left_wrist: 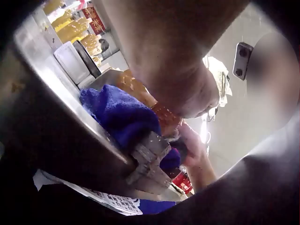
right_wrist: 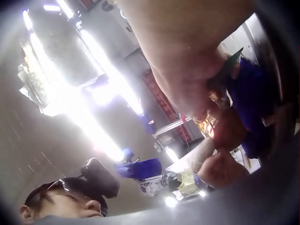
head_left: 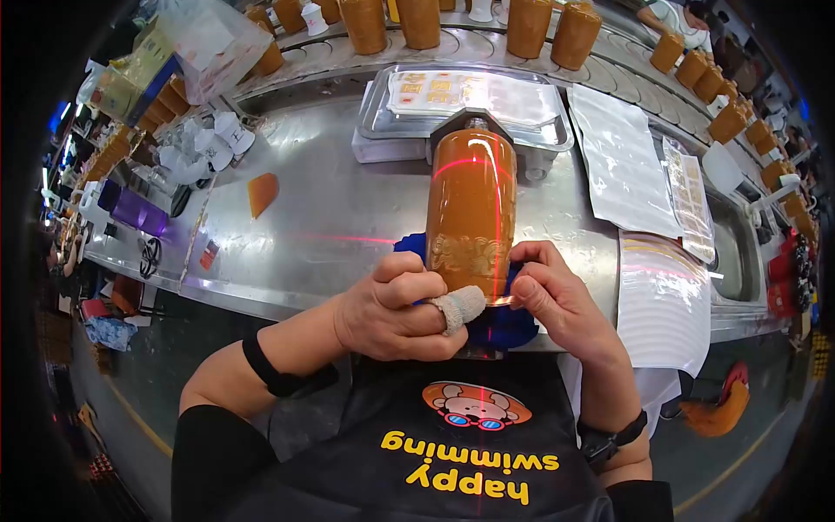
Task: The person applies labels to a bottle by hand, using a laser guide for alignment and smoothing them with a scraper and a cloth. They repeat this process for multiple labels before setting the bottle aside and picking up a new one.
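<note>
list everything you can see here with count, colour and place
bottle: 1, brown, between the hands
shiny strip: 1, gold, at the bottle's near end
cloth: 1, blue, under the bottle
metal tray: 1, silver, behind the bottle
brown jars: many, along the back and sides
scrap: 1, orange, left on the table
purple container: 1, purple, far left
plastic bag: 1, clear, back left
sink: 1, grey, right
table: 1, silver, beneath the work
apron: 1, black, on the wearer
finger cover: 1, whitish, on the left hand
left hand: 1, bare, left of the bottle
right hand: 1, bare, right of the bottle
</note>
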Action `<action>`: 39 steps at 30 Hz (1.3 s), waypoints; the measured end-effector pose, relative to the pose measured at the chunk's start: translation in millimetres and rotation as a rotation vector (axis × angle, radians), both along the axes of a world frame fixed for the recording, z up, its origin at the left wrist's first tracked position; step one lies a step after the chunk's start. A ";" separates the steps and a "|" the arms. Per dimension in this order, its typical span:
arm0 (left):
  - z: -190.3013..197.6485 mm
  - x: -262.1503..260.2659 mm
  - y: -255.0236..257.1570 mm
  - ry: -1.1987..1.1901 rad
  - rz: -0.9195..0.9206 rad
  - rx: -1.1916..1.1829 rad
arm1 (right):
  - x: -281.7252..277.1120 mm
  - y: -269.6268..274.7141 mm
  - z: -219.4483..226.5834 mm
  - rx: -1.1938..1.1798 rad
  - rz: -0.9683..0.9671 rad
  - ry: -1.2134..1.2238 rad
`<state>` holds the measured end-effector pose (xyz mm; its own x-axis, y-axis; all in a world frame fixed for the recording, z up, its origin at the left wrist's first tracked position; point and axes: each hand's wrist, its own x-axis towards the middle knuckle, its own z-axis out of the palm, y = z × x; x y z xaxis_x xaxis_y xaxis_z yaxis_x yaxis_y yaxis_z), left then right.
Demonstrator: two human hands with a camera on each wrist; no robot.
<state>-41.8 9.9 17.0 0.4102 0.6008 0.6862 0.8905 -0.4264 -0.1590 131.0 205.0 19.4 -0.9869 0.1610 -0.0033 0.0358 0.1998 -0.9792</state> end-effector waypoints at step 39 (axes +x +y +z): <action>4.4 15.5 15.4 0.047 0.033 -0.058 | 6.9 15.8 -2.0 0.011 0.073 0.045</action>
